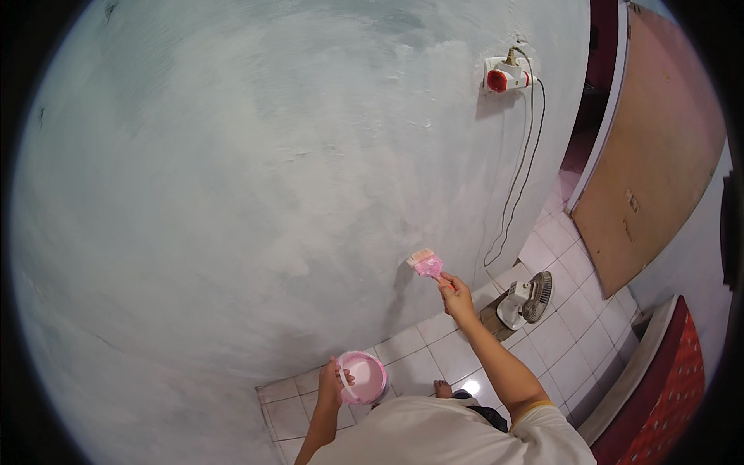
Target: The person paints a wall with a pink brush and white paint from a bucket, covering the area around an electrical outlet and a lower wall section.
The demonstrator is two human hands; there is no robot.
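Pale shirt (457,434) in the foreground, before a blotchy grey-white wall (232,194) whose lower edge meets a tiled floor (573,294), with a brown door (659,139) beyond the wall's right edge. Near the wall's lower right corner stands a fan (536,297); above the floor's left corner is a pink bucket (384,372), its side clamped by the left hand (333,381). Smallest, a brush (428,266) is gripped by its handle in the closed right hand (456,297), bristles toward the wall's lower right part, contact uncertain.
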